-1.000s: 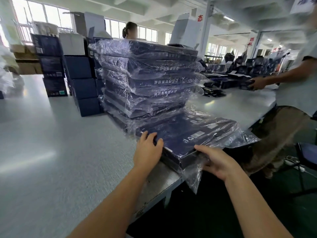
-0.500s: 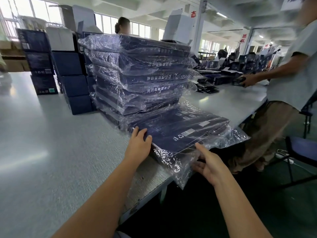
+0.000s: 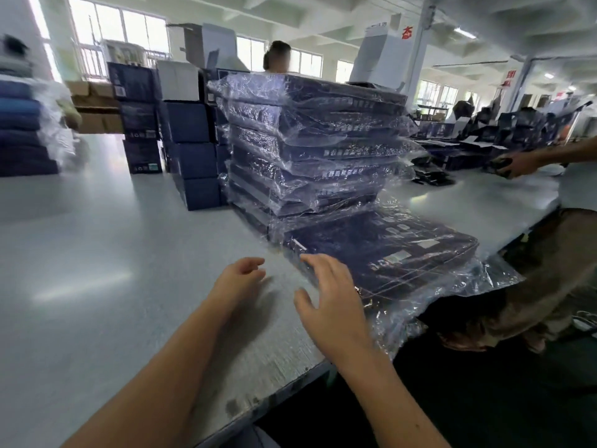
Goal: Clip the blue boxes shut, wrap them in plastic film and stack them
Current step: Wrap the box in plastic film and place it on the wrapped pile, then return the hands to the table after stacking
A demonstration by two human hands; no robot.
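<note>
A flat dark blue box in a clear plastic bag (image 3: 387, 253) lies at the near edge of the grey table (image 3: 97, 286), its loose film hanging over the edge. Behind it rises a tall stack of film-wrapped blue boxes (image 3: 310, 147). My right hand (image 3: 329, 299) hovers with spread fingers at the box's near left corner, fingertips at the film. My left hand (image 3: 239, 279) is just left of the box, above the table, fingers loosely curled and holding nothing.
Unwrapped blue boxes (image 3: 193, 156) stand stacked behind the wrapped pile. Another person's hand (image 3: 513, 164) works at the far right of the table, and a person stands behind the stack (image 3: 277, 59). Folded blue stacks (image 3: 22, 130) sit at the far left.
My left hand has come off the box's left corner and moved left. My right hand has moved from the front film edge up to the box's near left corner.
</note>
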